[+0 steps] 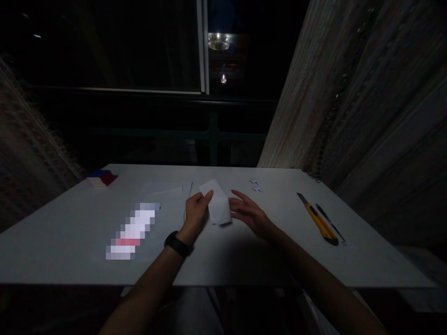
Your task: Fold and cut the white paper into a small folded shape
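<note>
White paper point(219, 204), head view: raised just over the middle of the table point(52, 242), pinched in the left hand point(197, 209), thumb on top. Right hand point(253, 216) has fingers spread at the paper's right edge; contact can't be told. Progress, by judgement: paper looks folded or bent into an angular shape, handling mid-way; how many folds are done or left, can't tell. Two small marked paper pieces point(257, 189) lie beyond the right hand, apart from it. Yellow utility knife point(319, 221), blade out, lies at right beside a dark pen point(328, 218); neither is in use.

Surface: white, smooth, dim. Left side has a pale sheet point(167, 200), a bright pixelated patch point(134, 230) (item unreadable), and a red, blue and pale block point(101, 178) near the far corner. Dark watch point(177, 244) on left wrist. Room: dark window point(204, 46) behind, lamp reflection point(219, 42) showing, right curtain point(296, 93) and left curtain point(35, 125) flanking.
</note>
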### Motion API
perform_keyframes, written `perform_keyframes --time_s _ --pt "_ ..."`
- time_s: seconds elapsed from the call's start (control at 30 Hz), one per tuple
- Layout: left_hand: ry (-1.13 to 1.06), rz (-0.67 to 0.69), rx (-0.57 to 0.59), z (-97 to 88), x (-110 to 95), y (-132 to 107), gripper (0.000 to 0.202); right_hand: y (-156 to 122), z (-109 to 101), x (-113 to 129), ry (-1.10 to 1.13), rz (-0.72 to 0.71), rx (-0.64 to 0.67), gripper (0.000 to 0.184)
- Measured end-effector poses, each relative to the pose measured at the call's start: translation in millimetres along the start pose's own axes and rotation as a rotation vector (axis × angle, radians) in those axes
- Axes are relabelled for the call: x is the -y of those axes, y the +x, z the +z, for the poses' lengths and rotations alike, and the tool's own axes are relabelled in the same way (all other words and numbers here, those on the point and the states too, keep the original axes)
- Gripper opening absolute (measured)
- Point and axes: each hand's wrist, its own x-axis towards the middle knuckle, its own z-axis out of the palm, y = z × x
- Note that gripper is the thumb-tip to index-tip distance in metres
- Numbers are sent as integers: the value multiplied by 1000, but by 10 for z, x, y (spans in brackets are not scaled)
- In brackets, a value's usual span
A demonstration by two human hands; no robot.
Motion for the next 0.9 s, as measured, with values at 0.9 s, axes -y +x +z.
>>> perform_keyframes --time_s 0.9 --pt "139 -16 125 104 -141 -134 55 71 45 72 -107 -12 -232 73"
